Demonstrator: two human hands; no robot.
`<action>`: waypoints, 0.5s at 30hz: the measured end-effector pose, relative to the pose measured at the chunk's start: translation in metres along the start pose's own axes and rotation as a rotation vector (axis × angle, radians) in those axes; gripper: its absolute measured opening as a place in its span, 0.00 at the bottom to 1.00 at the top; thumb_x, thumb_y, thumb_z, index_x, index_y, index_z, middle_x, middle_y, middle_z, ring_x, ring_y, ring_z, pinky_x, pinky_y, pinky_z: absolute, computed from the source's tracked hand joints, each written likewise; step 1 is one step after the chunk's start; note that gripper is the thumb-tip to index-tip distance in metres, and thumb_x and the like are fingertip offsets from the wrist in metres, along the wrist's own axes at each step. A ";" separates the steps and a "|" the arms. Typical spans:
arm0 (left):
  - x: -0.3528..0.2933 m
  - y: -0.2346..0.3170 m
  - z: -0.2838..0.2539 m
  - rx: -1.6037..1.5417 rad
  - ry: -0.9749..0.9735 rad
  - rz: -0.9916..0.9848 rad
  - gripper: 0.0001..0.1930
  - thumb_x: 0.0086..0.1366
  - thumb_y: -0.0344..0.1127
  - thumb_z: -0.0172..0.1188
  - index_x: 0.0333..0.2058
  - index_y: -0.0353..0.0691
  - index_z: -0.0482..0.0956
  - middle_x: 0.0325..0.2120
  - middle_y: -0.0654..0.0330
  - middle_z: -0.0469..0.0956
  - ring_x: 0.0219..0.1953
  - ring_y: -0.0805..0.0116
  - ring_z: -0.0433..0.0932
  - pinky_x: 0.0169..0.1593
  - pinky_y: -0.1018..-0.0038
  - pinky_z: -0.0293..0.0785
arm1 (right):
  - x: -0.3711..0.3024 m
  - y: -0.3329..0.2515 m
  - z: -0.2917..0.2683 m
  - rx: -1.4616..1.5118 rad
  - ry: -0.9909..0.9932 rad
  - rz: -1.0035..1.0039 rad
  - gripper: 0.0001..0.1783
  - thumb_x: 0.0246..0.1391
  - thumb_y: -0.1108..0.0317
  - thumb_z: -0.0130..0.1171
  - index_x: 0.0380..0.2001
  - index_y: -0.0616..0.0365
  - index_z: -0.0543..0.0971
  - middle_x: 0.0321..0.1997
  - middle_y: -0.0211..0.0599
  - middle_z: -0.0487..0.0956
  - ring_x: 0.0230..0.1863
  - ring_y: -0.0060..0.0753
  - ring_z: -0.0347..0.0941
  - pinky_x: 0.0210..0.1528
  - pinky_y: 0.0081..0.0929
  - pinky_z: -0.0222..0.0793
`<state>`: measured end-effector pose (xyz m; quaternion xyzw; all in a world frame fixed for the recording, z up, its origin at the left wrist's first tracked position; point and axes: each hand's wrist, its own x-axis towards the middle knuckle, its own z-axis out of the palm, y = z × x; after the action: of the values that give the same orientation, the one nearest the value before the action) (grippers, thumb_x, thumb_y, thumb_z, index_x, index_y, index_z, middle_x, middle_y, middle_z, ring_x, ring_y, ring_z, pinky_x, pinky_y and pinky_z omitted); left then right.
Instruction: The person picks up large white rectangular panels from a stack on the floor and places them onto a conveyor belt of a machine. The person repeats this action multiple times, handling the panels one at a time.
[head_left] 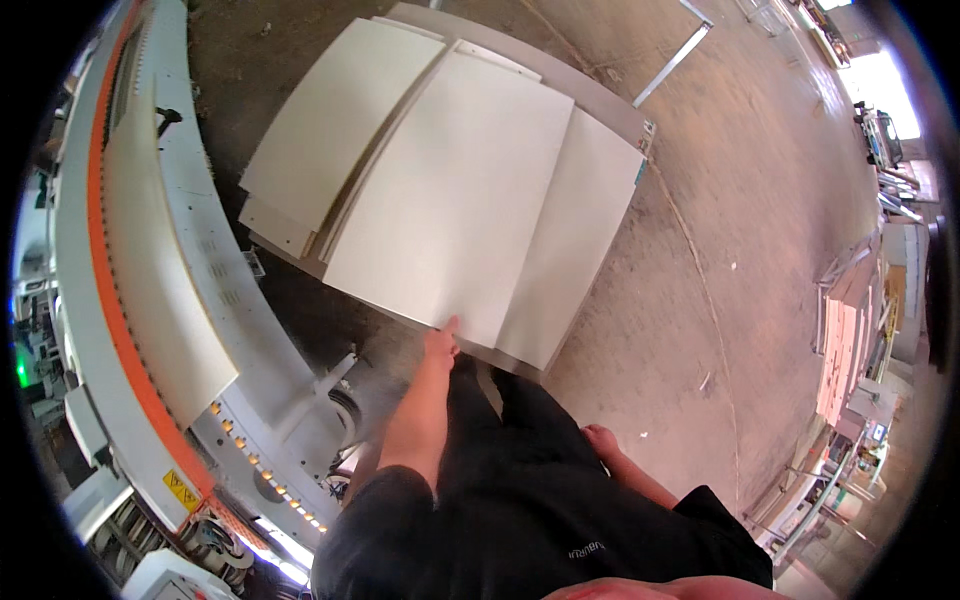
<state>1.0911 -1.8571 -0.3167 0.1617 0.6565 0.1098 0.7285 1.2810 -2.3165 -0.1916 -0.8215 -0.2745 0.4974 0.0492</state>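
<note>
A large white panel (455, 190) lies on top of a stack in front of me. My left hand (441, 343) is at its near edge, one digit stretched over the top face and the other fingers curled at the rim. Under it, another white panel (568, 235) sticks out on the right. More white panels (345, 120) lie on the left side of the same stack. My right hand (601, 441) hangs low beside my right hip, loosely curled, with nothing visible in it and apart from the panels.
A long grey machine with an orange strip (112, 290) runs along my left, with a white panel (165, 270) resting on it. A metal bar (672, 66) stands beyond the stack. Stacked boards (843, 345) and racks line the far right. Concrete floor (690, 330) spreads to the right.
</note>
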 end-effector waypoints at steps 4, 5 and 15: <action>-0.085 -0.012 -0.022 -0.016 0.041 0.066 0.16 0.60 0.41 0.72 0.39 0.41 0.76 0.23 0.68 0.68 0.19 0.75 0.64 0.19 0.74 0.58 | 0.050 -0.014 -0.027 0.170 -0.028 0.032 0.17 0.61 0.55 0.54 0.41 0.55 0.83 0.37 0.41 0.84 0.40 0.42 0.81 0.45 0.37 0.76; -0.109 -0.013 -0.028 0.015 0.084 0.101 0.15 0.61 0.41 0.72 0.38 0.41 0.77 0.22 0.68 0.68 0.19 0.76 0.64 0.20 0.74 0.59 | 0.060 -0.043 -0.048 0.291 -0.072 0.137 0.16 0.60 0.56 0.54 0.41 0.55 0.82 0.35 0.40 0.84 0.38 0.39 0.82 0.43 0.36 0.77; -0.346 -0.094 -0.131 -0.044 0.338 0.344 0.14 0.67 0.45 0.64 0.39 0.39 0.80 0.27 0.68 0.75 0.26 0.77 0.70 0.30 0.75 0.65 | 0.222 -0.156 -0.082 0.841 -0.204 0.247 0.24 0.63 0.45 0.55 0.48 0.54 0.77 0.45 0.36 0.80 0.40 0.31 0.77 0.35 0.36 0.74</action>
<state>0.9165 -2.0605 -0.0451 0.2347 0.7294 0.2720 0.5821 1.3665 -2.0582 -0.2705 -0.7033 0.0481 0.6465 0.2917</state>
